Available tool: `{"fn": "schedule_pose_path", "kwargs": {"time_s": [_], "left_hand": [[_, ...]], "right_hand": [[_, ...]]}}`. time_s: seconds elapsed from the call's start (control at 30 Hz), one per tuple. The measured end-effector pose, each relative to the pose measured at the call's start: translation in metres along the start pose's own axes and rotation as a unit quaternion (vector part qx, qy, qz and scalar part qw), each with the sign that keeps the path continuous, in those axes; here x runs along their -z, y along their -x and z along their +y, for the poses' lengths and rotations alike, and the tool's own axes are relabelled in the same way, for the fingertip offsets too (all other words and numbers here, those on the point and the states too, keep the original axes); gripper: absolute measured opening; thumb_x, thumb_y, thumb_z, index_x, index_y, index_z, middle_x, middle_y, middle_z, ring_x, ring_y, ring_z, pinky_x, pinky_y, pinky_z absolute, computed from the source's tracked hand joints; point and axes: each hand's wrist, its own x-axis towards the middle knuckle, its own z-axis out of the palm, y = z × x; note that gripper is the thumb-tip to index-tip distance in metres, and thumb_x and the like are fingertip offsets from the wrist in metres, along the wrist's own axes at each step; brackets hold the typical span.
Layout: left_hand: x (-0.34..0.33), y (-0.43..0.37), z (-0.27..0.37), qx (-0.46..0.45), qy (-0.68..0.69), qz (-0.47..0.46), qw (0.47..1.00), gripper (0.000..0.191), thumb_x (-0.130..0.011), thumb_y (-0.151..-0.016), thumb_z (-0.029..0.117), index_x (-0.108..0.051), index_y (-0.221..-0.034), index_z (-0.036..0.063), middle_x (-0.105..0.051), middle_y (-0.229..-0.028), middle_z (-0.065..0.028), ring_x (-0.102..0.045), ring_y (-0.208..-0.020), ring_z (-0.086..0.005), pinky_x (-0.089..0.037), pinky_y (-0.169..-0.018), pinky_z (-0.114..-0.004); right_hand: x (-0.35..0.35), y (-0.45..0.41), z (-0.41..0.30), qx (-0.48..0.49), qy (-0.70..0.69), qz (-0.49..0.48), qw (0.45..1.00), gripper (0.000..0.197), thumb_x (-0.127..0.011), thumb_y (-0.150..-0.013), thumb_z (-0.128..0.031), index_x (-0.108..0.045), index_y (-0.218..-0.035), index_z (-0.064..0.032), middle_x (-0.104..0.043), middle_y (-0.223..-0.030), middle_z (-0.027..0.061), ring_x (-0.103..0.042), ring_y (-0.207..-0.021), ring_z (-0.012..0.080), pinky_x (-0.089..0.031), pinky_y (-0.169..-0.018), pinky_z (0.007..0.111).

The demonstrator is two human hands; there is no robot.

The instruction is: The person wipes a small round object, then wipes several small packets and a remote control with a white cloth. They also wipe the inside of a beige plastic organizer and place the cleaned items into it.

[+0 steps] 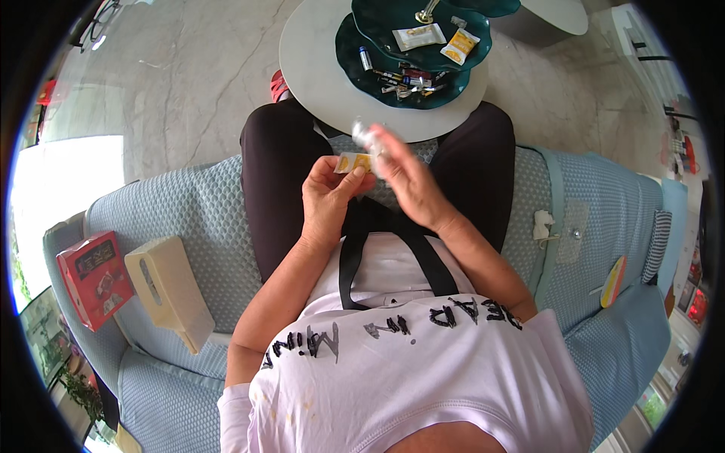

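Above my lap, my left hand (pixel 330 195) pinches a small yellow-and-white snack packet (pixel 354 162) between thumb and fingers. Close beside it, my right hand (pixel 412 184) is blurred by motion. A white crumpled thing (pixel 361 133), perhaps a tissue or wrapper, shows at its fingers; the blur hides its exact kind. In front of my knees, a dark green tiered tray (pixel 346 54) stands on a round pale table (pixel 308 62). Its upper tier bears a white packet (pixel 419 37) and a yellow packet (pixel 460 46).
Several batteries (pixel 418 82) and small items lie in the lower tier. On the light blue sofa cover (pixel 187 198), a red box (pixel 95 280) and a cream plastic holder (pixel 170 291) sit to my left. To my right lie a white crumpled piece (pixel 542 224) and a colourful fan-like object (pixel 613 282).
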Motion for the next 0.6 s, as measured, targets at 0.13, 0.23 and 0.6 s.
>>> {"fn": "schedule_pose_path", "kwargs": {"time_s": [0.13,0.23,0.6], "left_hand": [[-0.002,0.003,0.008,0.027,0.056,0.007,0.998,0.013,-0.062,-0.091,0.007,-0.055,-0.101,0.0017,-0.065,-0.094,-0.0109,-0.066,-0.082,-0.0161,-0.057,-0.075,-0.031],[0.001,0.004,0.01,0.034,0.068,0.002,0.997,0.013,-0.063,-0.091,0.008,-0.057,-0.101,0.0028,-0.065,-0.093,-0.0091,-0.066,-0.08,-0.0161,-0.057,-0.074,-0.03],[0.003,0.003,0.0,-0.007,-0.027,-0.01,1.0,0.01,-0.066,-0.09,0.01,-0.06,-0.096,0.0047,-0.067,-0.094,-0.0056,-0.062,-0.084,-0.0116,-0.05,-0.08,-0.026]], "right_hand": [[-0.001,0.002,0.008,-0.051,-0.105,-0.11,0.987,0.048,-0.04,-0.096,-0.012,-0.037,-0.142,0.0019,-0.045,-0.138,0.0171,-0.047,-0.122,0.0201,-0.037,-0.103,0.031],[0.012,0.0,-0.002,-0.074,-0.066,-0.133,0.986,0.046,-0.043,-0.095,-0.009,-0.041,-0.139,0.0016,-0.057,-0.125,0.0148,-0.054,-0.109,0.0172,-0.043,-0.095,0.029],[0.008,-0.001,-0.009,-0.105,0.053,-0.077,0.99,0.015,-0.056,-0.089,-0.003,-0.059,-0.103,0.0037,-0.067,-0.075,0.0128,-0.068,-0.061,0.0179,-0.053,-0.056,0.029]]}}
